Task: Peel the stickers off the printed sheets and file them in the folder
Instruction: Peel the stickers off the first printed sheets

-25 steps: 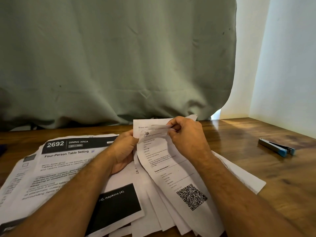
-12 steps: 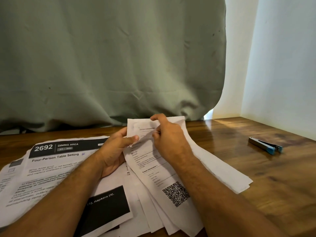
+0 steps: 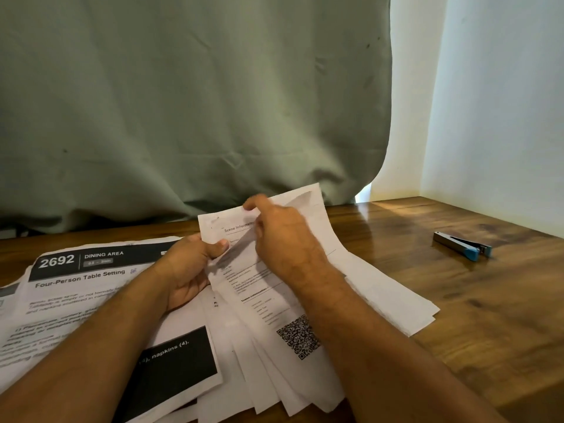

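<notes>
A fanned stack of white printed sheets lies on the wooden table; the top sheet (image 3: 262, 297) carries small text and a QR code. My left hand (image 3: 189, 267) grips the top sheet's left edge, thumb pressed on the paper. My right hand (image 3: 283, 239) pinches a strip or flap near the sheet's head, by the words "Scene Information". Whether that strip is a sticker is unclear. Further sheets (image 3: 375, 288) spread out under my right forearm. No folder shows.
A large printed sheet (image 3: 73, 279) headed "2692 Dining Area" lies at the left, with a black panel lower down. A grey and blue staple remover (image 3: 462, 246) rests on the table (image 3: 488, 315) at right. A green curtain hangs behind, white walls at right.
My right hand has shifted up and right along the sheet's head, lifting the paper there. The sheets behind now stand up higher. My left hand keeps its grip.
</notes>
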Action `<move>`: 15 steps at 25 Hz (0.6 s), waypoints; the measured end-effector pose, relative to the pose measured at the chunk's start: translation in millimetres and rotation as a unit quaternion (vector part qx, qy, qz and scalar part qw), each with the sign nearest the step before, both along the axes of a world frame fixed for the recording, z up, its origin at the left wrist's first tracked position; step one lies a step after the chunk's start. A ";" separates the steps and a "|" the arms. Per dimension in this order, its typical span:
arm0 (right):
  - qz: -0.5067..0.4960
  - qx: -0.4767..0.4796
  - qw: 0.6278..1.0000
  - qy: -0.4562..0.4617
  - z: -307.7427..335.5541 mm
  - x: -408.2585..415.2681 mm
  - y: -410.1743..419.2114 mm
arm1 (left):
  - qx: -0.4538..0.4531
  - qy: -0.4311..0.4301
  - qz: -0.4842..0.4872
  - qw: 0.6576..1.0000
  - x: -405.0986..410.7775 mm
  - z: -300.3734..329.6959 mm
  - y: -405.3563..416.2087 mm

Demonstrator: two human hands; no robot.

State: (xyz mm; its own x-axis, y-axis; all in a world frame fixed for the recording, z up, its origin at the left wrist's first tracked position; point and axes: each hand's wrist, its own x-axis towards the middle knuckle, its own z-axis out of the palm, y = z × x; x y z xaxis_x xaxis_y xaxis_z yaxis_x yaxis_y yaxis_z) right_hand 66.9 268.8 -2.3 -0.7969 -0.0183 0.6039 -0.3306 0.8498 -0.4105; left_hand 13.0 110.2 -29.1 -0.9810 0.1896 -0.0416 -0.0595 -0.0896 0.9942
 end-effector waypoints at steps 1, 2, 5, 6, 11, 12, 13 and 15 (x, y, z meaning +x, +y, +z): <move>-0.019 -0.030 0.999 0.005 2.4 -0.7 8.9 | 0.008 -0.002 -0.008 1.000 -0.2 -0.1 -0.3; -0.039 -0.057 0.998 0.002 4.2 -1.4 18.2 | 0.013 -0.003 -0.015 1.000 1.3 0.1 -0.5; -0.074 -0.122 0.989 -0.021 3.4 -2.0 34.9 | 0.019 -0.001 -0.010 1.000 5.7 -1.2 -2.3; -0.068 -0.124 0.990 -0.024 2.5 -1.1 32.9 | 0.015 0.000 -0.006 1.000 6.6 -1.0 -2.8; -0.017 0.061 0.998 -0.016 -4.2 0.0 -2.0 | -0.040 0.030 0.006 0.999 10.0 1.4 3.1; -0.008 0.088 0.996 -0.007 -3.4 -1.1 -6.6 | -0.045 0.032 0.011 0.998 11.4 1.7 3.7; 0.000 0.112 0.994 0.001 -2.9 -2.7 -11.0 | -0.046 0.033 0.017 0.998 12.1 2.1 4.4; 0.013 0.145 0.989 0.008 -4.2 -6.9 -16.4 | -0.046 0.032 0.025 0.998 12.7 2.2 5.2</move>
State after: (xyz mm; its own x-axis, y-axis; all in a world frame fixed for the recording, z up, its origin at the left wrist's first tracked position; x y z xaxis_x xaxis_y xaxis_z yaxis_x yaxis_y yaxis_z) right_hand 60.0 252.4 -6.5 -0.7837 -0.2138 0.5831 -0.3588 0.9222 -0.1441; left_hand 25.7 115.4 -26.9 -0.9904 0.1379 0.0056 0.0058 0.0010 1.0000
